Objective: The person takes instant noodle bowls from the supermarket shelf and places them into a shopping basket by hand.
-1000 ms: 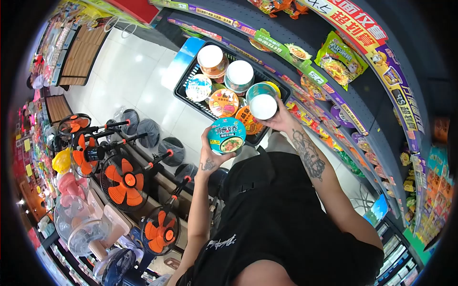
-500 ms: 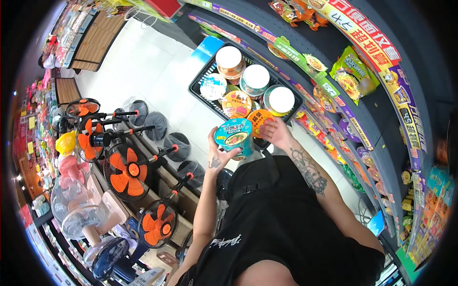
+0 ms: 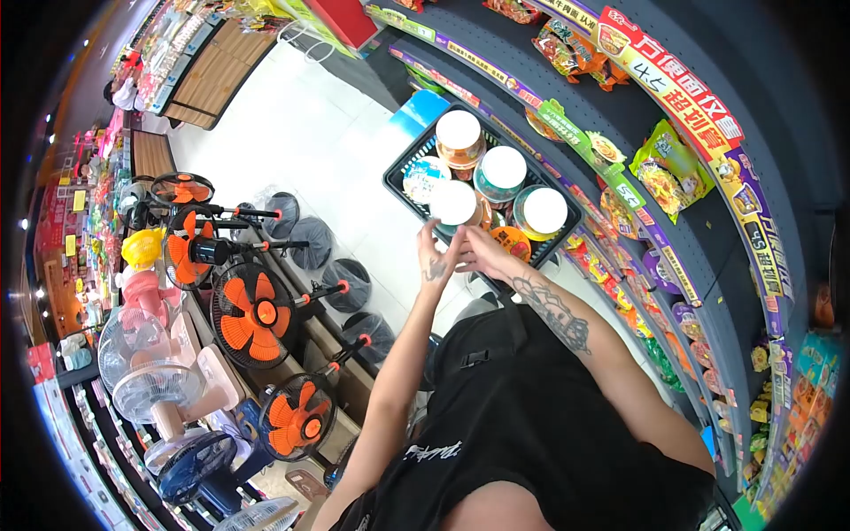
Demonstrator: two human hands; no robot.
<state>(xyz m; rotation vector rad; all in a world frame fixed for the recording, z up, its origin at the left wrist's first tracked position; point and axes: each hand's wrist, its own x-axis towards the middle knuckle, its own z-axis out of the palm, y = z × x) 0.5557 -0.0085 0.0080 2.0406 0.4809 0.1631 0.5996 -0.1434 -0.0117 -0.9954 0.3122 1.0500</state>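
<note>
In the shopping basket [image 3: 395,181], an instant noodle tub [image 3: 454,203] sits upside down, white base up, a strip of teal side showing. My left hand [image 3: 438,259] is at its near edge, thumb and forefinger apart around the teal side. Beside it, my right hand [image 3: 485,253] has its fingers stretched toward the left hand, by the tub's near side; it holds nothing that I can see. An orange-lidded noodle tub [image 3: 511,241] lies just beyond the right hand. Other upturned tubs [image 3: 502,172] and a blue-and-white-lidded tub [image 3: 426,179] fill the basket.
Shelves with bagged noodles [image 3: 670,170] and price strips curve along the right. Standing fans with orange blades [image 3: 252,311] line the left, their wrapped bases [image 3: 348,285] on the pale tiled floor [image 3: 292,115]. A wooden counter [image 3: 217,75] stands at upper left.
The teal noodle tub, held lid up before, is now upside down in the basket, covering the orange-lidded tub there. My hands have come together at its near side.
</note>
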